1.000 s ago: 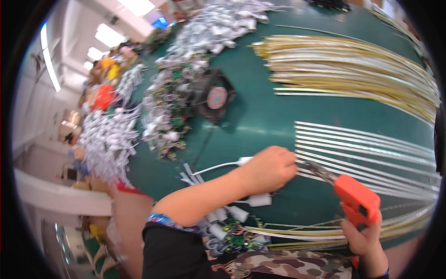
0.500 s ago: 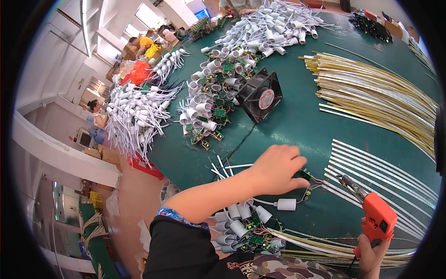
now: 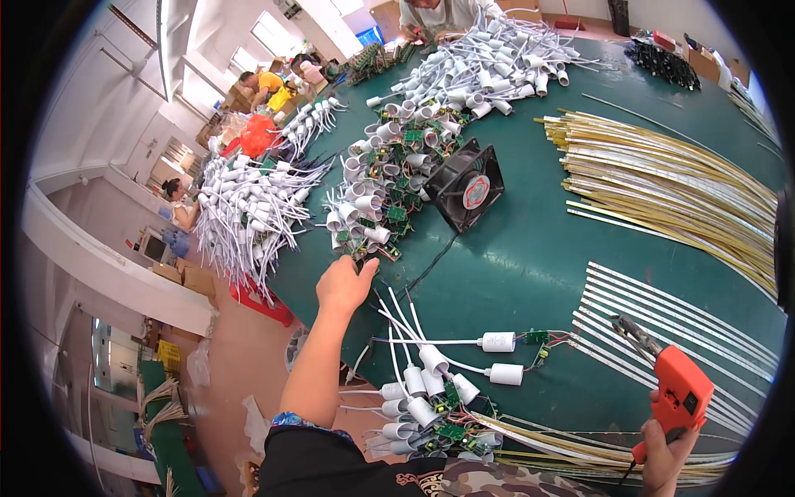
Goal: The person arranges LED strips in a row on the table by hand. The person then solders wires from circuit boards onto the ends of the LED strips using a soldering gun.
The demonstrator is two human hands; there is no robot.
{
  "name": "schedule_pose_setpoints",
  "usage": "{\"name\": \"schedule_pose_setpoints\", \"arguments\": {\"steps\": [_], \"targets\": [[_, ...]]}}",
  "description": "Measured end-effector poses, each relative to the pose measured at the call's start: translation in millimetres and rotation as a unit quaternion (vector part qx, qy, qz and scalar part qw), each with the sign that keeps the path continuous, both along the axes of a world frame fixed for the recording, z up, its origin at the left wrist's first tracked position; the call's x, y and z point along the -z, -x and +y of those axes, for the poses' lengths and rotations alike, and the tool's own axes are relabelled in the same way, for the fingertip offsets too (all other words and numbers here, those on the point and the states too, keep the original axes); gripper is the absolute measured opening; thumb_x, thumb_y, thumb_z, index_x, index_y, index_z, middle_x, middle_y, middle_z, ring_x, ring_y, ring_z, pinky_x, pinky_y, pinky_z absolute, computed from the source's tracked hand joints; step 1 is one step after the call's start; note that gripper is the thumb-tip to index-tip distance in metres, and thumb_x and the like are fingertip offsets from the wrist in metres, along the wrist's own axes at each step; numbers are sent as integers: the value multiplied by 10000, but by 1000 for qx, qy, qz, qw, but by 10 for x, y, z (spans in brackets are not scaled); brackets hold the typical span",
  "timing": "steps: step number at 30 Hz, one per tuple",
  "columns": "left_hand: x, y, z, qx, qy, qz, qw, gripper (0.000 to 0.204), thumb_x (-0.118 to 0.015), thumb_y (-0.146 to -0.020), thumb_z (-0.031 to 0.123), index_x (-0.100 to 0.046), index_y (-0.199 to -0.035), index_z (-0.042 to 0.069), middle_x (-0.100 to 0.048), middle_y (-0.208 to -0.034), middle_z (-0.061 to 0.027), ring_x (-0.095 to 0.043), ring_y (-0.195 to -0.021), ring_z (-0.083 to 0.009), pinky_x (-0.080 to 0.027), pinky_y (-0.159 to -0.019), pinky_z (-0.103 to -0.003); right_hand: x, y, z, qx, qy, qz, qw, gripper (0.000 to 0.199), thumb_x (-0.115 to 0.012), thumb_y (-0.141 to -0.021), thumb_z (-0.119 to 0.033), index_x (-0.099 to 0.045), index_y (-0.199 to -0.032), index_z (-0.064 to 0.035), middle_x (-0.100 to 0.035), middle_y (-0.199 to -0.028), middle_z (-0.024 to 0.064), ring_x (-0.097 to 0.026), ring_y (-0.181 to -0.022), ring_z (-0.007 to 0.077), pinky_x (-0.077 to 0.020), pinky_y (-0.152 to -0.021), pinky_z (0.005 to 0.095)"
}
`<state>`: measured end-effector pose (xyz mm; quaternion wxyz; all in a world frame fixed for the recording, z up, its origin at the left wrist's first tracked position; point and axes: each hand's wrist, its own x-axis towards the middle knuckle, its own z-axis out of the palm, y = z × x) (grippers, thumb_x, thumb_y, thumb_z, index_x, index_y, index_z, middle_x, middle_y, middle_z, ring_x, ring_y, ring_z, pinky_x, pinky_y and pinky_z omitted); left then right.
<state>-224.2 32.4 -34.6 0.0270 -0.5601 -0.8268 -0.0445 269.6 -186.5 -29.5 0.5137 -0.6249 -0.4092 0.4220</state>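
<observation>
Left hand [image 3: 344, 283] at the board pile [image 3: 386, 176], red gun [image 3: 686, 388] in the right hand [image 3: 665, 447]

The left hand reaches forward to the near end of the board pile, its fingers against the lowest pieces; I cannot tell whether they are closed on one. The right hand is wrapped around the handle of the red gun, whose dark metal tip [image 3: 634, 336] points up and left over the white strips [image 3: 654, 319].

Two white caps [image 3: 502, 358] lie apart on the green table [image 3: 505, 273], left of the strips — their wired boards [image 3: 537, 338] reach toward the strip ends. A cluster [image 3: 421, 411] of more caps and boards sits close to the person's body. The black fan [image 3: 465, 186] stands just right of the board pile — the gold bundle [image 3: 662, 174] lies farther right.
</observation>
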Motion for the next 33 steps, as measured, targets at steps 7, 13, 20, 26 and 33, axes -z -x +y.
{"name": "schedule_pose_setpoints", "arguments": {"steps": [7,13,20,26,33], "targets": [[207,-44,2,-32,-15,-15,999,437,-645,-847,451,-633,-897,17,-676,-988,-191,-650,-937,-389,-514,-799,-469,-14,-7,-40,-3,10,-11,1000,585,-594,-788,-54,-415,-1337,40,-608,-1149,157,-570,-767,111,-487,-665,255],[-339,72,-270,55,-110,13,992,200,-682,-823,228,-594,-889,61,-586,-950,-142,-612,-885,-367,-488,-766,-467,50,-52,-58,35,-22,-35,998,586,-598,-787,-59,-417,-1335,38,-607,-1144,161,-571,-750,112,-488,-661,255],[-1336,-574,-466,211,-178,-9,961,166,-681,-739,47,-560,-846,12,-534,-884,-139,-573,-779,-332,-464,-714,-427,-147,-138,22,59,-41,41,997,577,-613,-808,-106,-415,-1332,34,-605,-1125,169,-565,-718,107,-470,-621,234],[-1050,-1260,-99,503,-62,-337,793,192,-658,-732,-26,-610,-907,36,-537,-909,-90,-572,-898,-228,-470,-770,-330,-241,-44,236,24,-102,232,967,543,-521,-980,-436,-508,-1219,51,-675,-1020,236,-677,-690,204,-545,-560,275],[-504,-2222,-118,366,297,-768,433,289,-585,-886,-13,-578,-1175,-6,-608,-1031,-70,-639,-999,-174,-509,-854,-299,-284,84,559,-94,-74,129,984,552,-693,-818,8,-448,-1311,-30,-636,-1140,126,-639,-932,151,-535,-803,299]]}}
